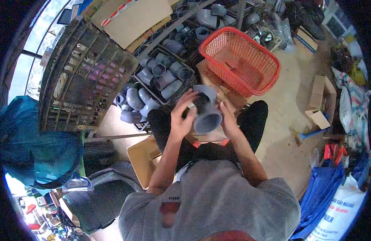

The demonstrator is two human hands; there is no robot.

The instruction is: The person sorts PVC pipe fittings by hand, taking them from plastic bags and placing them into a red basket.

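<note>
Between my two hands, above my lap, is a grey plastic pipe fitting (208,120) with a wide round mouth facing me. My right hand (228,116) is closed round its right side. On the left side, my left hand (183,115) presses against the fitting with curled fingers, slightly smeared by motion. A small pale spot shows at its fingertips, too blurred to name. Left of my knees, a black crate (188,86) holds several grey pipe fittings (165,79), and more grey elbows (134,99) lie in front of it.
A red plastic basket (270,82) stands beyond my right knee. At my left are a tilted dark crate (64,108) and an open cardboard box (138,154). Another cardboard box (317,98) lies on the floor at right, near blue and white sacks (334,213).
</note>
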